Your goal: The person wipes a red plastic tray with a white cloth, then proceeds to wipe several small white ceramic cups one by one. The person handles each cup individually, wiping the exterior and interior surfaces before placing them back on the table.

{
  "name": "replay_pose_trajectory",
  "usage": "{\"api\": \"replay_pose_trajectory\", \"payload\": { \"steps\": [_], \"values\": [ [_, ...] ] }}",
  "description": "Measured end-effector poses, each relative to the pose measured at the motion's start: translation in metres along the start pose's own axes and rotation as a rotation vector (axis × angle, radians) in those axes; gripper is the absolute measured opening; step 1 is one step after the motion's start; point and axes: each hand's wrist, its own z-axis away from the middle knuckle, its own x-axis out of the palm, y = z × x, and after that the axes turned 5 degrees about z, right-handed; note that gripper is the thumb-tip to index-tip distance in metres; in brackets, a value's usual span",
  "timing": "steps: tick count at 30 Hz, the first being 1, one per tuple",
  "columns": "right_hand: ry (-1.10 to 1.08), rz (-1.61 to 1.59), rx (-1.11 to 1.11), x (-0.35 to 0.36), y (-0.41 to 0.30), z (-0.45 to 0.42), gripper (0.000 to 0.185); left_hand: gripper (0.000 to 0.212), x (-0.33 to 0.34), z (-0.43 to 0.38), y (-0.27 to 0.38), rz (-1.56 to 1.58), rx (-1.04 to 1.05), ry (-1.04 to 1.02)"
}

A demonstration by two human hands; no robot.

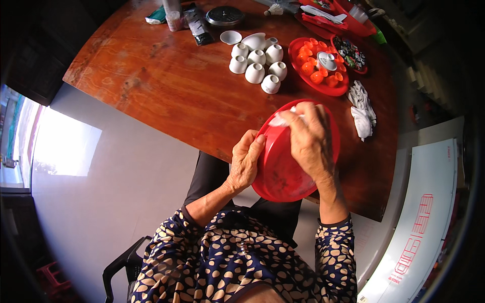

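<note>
A round red plastic tray (pixel 280 163) is tilted up in front of me at the table's near edge. My left hand (pixel 245 159) grips its left rim, thumb on the inner side. Inside the tray, my right hand (pixel 312 138) presses a crumpled white cloth or tissue (pixel 280 120) against the upper wall. Just beyond the tray, several white cups (pixel 257 68) stand upside down in a group, with a white pouring bowl (pixel 254 41) and a small white dish (pixel 230 37) behind them.
On the wooden table (pixel 159 83) a red tray (pixel 337 90) holds orange cups and a white lid (pixel 326 60). White cloths (pixel 362 110) lie at right, a dish of wrapped items (pixel 350 53) behind. A round black tin (pixel 224 16) and a shuttlecock (pixel 274 10) stand farther back.
</note>
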Motion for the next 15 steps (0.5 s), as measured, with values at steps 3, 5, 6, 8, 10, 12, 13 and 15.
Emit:
{"api": "replay_pose_trajectory", "payload": {
  "steps": [3, 5, 6, 8, 10, 12, 13, 15],
  "values": [
    [0.035, 0.026, 0.073, -0.002, 0.029, 0.002, 0.021, 0.023, 0.002, 0.004, 0.006, -0.027, 0.028, -0.003],
    [0.007, -0.035, 0.186, -0.001, 0.043, 0.009, 0.024, 0.023, 0.003, 0.003, 0.005, 0.01, 0.024, -0.012],
    [0.034, -0.031, 0.174, -0.001, 0.04, 0.008, 0.024, 0.023, 0.001, 0.003, 0.005, 0.002, 0.026, -0.012],
    [0.062, -0.046, 0.153, -0.006, 0.021, 0.006, 0.025, 0.022, 0.002, 0.002, 0.005, 0.002, 0.035, -0.024],
    [0.042, -0.089, 0.036, -0.009, -0.003, 0.001, 0.023, 0.022, 0.005, 0.001, 0.004, 0.002, 0.035, -0.03],
    [0.015, -0.112, -0.028, -0.012, -0.009, -0.001, 0.02, 0.021, 0.007, 0.001, 0.008, 0.0, 0.043, -0.021],
    [-0.001, -0.145, -0.017, -0.013, -0.007, -0.001, 0.019, 0.02, 0.006, 0.002, 0.011, -0.04, 0.051, -0.01],
    [0.011, -0.212, 0.026, -0.013, 0.003, -0.001, 0.014, 0.02, 0.005, 0.002, 0.007, -0.044, 0.063, -0.01]
  ]
}}
